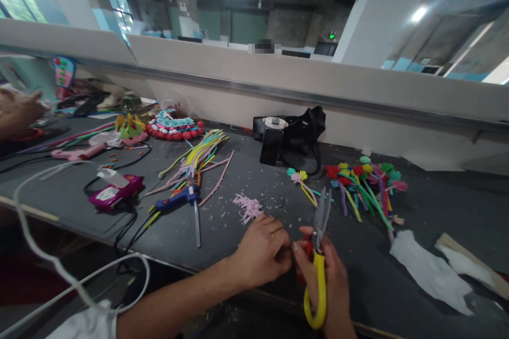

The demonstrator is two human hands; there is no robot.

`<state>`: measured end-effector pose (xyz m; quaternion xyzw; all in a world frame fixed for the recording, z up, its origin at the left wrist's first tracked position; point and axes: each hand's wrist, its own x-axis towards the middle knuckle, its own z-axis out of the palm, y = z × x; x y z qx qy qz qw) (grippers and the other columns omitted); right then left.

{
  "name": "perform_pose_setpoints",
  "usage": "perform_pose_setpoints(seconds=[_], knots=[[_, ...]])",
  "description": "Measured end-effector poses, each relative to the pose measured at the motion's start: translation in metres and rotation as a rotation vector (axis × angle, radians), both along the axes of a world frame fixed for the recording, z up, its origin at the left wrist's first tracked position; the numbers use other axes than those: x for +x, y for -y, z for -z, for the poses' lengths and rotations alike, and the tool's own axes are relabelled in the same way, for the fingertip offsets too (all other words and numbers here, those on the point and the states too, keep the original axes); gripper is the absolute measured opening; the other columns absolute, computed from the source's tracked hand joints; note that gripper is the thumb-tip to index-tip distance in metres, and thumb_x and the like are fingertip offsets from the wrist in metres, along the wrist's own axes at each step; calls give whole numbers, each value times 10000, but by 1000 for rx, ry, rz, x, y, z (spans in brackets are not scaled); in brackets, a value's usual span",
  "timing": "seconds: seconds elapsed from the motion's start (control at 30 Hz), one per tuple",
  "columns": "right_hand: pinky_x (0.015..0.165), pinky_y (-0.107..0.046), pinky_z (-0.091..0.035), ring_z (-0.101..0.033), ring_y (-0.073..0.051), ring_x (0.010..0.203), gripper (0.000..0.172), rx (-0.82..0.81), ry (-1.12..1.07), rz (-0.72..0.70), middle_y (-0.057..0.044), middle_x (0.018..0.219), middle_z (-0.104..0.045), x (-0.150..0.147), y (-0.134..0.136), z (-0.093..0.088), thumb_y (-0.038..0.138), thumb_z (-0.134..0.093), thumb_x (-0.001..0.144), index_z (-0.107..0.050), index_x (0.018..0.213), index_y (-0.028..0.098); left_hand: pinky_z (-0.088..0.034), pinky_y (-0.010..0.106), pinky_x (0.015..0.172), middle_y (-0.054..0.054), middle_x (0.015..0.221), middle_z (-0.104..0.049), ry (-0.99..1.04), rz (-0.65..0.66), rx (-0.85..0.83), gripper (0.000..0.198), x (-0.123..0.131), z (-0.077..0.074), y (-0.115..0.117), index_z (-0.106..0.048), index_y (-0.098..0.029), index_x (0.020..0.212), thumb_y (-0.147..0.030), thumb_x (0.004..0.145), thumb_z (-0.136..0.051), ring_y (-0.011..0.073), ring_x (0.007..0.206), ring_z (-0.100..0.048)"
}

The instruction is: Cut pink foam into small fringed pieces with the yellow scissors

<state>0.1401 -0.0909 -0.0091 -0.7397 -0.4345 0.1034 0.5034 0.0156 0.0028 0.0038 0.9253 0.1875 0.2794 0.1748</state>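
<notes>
Evidently, the right hand is wrapped around scissors — likely stiff, light, best held by yellow handle — left hand curled, contents hidden.

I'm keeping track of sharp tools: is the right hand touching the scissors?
Touching. The head view shows the scissors held in the right hand, their yellow handle lying against it with no gap.
</notes>
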Motion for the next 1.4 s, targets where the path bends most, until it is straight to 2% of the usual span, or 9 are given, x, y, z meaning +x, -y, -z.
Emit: perform_pose_setpoints(seconds=[0.1,0.3,0.37,0.43,0.6,0.77,0.93,1.27,1.4], knots=[[522,-249,-503,-635,-161,561,356,-4,-16,9,-34,768,-689,2,0,1,443,-610,767,-649,1016,192,-336,298,693,29,682,-607,52,12,-188,69,-1,-4,-1,-620,-178,706,-131,696,-569,167,691,-527],[498,-233,-510,-617,-142,525,357,4,-126,-29,-12,724,-669,3,0,-2,428,-613,774,-613,1040,189,-327,219,528,-22,574,-553,97,30,-1023,122,-2,-8,-11,-640,-158,641,-239,712,-581,105,539,-458],[498,-234,-515,-611,-136,519,348,7,-98,-41,-19,752,-674,3,0,-3,424,-614,773,-616,1030,189,-317,218,524,-34,542,-524,109,68,-1185,128,-2,-7,-13,-635,-153,617,-264,680,-625,95,521,-433],[511,-236,-522,-612,-132,528,326,15,-44,-57,-29,791,-682,3,1,-4,415,-608,781,-620,1018,192,-312,220,531,-38,535,-517,120,89,-1274,125,-1,-6,-14,-639,-151,608,-268,645,-665,89,518,-420],[546,-232,-528,-645,-147,581,313,42,79,-48,-35,790,-690,2,2,-4,429,-585,812,-624,1012,190,-316,226,557,-26,548,-543,230,78,-1394,99,-2,-12,-12,-652,-150,593,-234,602,-703,89,532,-429],[579,-217,-512,-658,-152,607,307,6,204,-103,-23,743,-692,-5,2,3,468,-547,864,-636,979,199,-314,225,567,-17,570,-536,616,-52,-1361,40,-3,-22,-17,-656,-153,610,-189,622,-667,97,559,-422],[591,-213,-498,-659,-148,634,357,-28,307,-103,-29,765,-696,-14,1,21,491,-547,865,-639,1023,184,-331,222,591,-28,614,-531,829,-110,-1434,82,-6,-23,-20,-635,-163,665,-223,668,-690,90,575,-435],[627,-232,-512,-697,-171,725,383,-57,447,-68,-50,862,-726,-20,0,28,471,-485,896,-646,1085,180,-367,224,623,-25,644,-544,946,-49,-1539,84,-4,-21,-9,-625,-161,724,-213,733,-690,91,613,-475],[592,-227,-510,-700,-167,678,395,-54,469,-51,-48,824,-734,-22,1,30,463,-457,906,-657,1078,170,-375,218,633,-27,651,-544,986,-55,-1553,82,-4,-21,-8,-625,-156,717,-191,722,-700,85,616,-474]])
